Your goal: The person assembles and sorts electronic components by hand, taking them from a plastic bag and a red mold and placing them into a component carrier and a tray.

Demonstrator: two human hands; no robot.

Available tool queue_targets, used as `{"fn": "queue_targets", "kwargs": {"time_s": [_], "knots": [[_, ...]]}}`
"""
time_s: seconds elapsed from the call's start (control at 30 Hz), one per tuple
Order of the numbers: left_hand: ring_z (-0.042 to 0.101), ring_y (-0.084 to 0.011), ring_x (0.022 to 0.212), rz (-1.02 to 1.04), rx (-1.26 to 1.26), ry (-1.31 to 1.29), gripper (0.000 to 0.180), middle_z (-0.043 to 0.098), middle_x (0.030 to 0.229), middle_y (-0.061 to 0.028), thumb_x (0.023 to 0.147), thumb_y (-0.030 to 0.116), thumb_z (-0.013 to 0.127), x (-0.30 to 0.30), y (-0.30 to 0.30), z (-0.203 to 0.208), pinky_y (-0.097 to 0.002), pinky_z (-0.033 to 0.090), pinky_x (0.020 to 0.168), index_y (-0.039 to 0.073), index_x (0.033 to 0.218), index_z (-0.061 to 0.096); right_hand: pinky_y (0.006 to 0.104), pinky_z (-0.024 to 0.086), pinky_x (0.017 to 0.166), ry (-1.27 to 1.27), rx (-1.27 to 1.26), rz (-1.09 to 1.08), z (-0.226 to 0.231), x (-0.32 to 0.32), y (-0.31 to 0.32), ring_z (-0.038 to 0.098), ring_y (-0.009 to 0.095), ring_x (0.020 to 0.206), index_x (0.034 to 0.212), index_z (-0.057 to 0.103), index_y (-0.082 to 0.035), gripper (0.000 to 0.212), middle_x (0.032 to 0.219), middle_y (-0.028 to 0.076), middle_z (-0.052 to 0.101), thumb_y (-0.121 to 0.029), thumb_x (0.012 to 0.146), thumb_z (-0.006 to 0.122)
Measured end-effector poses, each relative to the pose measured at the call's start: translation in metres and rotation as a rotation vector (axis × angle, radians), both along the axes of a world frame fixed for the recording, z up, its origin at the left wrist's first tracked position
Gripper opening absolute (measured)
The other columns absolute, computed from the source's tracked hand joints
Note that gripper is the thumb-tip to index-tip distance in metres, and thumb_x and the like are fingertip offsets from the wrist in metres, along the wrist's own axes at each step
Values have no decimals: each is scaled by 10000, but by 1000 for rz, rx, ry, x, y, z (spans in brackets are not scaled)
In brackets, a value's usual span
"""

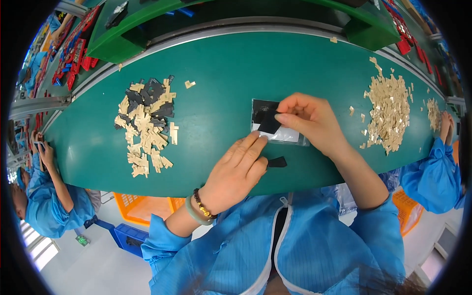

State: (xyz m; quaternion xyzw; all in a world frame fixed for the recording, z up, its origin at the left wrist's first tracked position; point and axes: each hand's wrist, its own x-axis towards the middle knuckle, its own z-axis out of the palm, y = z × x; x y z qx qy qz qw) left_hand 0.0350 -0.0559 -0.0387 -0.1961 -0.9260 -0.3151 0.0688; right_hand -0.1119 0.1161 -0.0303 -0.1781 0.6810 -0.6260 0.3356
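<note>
In front of me lies a small clear plastic bag (295, 137) with a dark upper part and a white area below. Over it, my right hand (309, 118) pinches a flat black piece (269, 123) between thumb and fingers. The fingers of my left hand (237, 164) are stretched out, their tips touching the lower left edge of the bag by the white area. A second black piece (278, 162) lies right beside my left hand; whether the hand touches it I cannot tell.
A mixed pile of tan and black flat pieces (145, 123) lies on the green table (211, 59) to the left. A larger heap of tan pieces (388, 113) is at the right. Green shelving (142, 24) borders the far side. Co-workers in blue sit at both ends (54, 196).
</note>
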Motion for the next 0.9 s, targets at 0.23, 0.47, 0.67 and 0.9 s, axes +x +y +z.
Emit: {"fn": "queue_targets", "kwargs": {"time_s": [0.23, 0.47, 0.67, 0.9], "knots": [[480, -364, 1262, -37, -222, 49, 262, 513, 1333, -194, 734, 132, 696, 7, -7, 1, -470, 405, 980, 37, 930, 551, 190, 496, 673, 0, 196, 81, 7, -12, -8, 613, 67, 755, 952, 562, -18, 73, 838, 15, 616, -82, 932, 591], [528, -310, 1192, 36, -293, 111, 134, 556, 1284, -158, 794, 150, 579, 7, 4, 2, -386, 431, 917, 81, 909, 584, 246, 543, 627, -124, 34, 48, 0, -2, -36, 603, 103, 691, 984, 508, 8, 139, 793, 53, 580, -123, 959, 546], [515, -330, 1215, 46, -202, 67, 208, 534, 1327, -174, 755, 101, 627, 10, 1, -4, -403, 426, 897, 53, 951, 577, 193, 454, 538, 88, -16, -15, 2, -14, -29, 545, 40, 621, 910, 584, -5, 107, 744, -1, 579, -96, 902, 639], [519, -324, 1216, 67, -251, 120, 190, 551, 1304, -182, 770, 113, 633, 12, 5, -3, -389, 446, 895, 39, 940, 591, 183, 416, 505, -16, 139, 79, 4, -4, -20, 531, 25, 586, 862, 646, 8, 68, 688, -6, 600, -46, 852, 688]]}}
